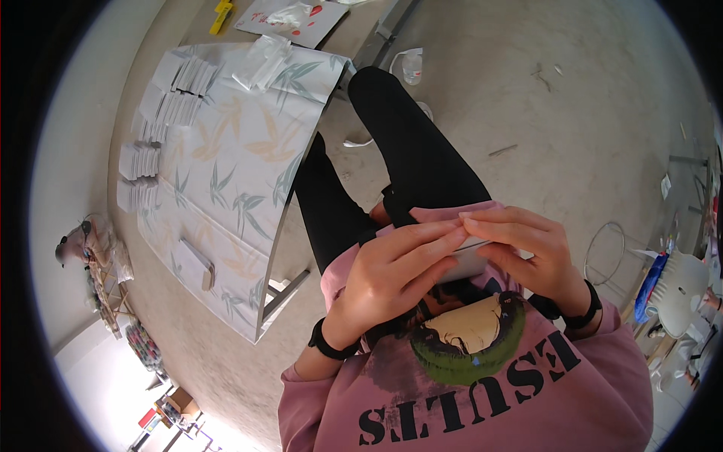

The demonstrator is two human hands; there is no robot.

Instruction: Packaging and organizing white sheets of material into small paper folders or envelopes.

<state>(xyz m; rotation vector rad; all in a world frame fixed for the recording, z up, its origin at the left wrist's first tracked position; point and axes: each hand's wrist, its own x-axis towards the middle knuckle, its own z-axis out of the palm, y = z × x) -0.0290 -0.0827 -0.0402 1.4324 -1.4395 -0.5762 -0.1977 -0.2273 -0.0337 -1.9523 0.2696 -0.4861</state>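
Note:
Above my lap, my left hand (403,260) and my right hand (527,245) meet at the fingertips. Between them is a small flat white piece (467,265) that looks like paper or card, pinched by the fingers of both hands. Its upper part is covered by my fingers, so its full shape is hidden. Each wrist wears a black band. To the left, a table with a leaf-patterned cover (226,158) bears several stacks of white folded pieces (177,105) along its far left edge. A single white flat piece with a tan end (197,264) lies near its closer end.
Clear plastic bags (263,62) lie at the table's far end, beside a printed board (301,22) and a yellow tool (221,15). A clear plastic cup (412,69) stands on the floor past my knee. At right are a wire hoop (605,252) and a cream plastic chair or basket (678,294).

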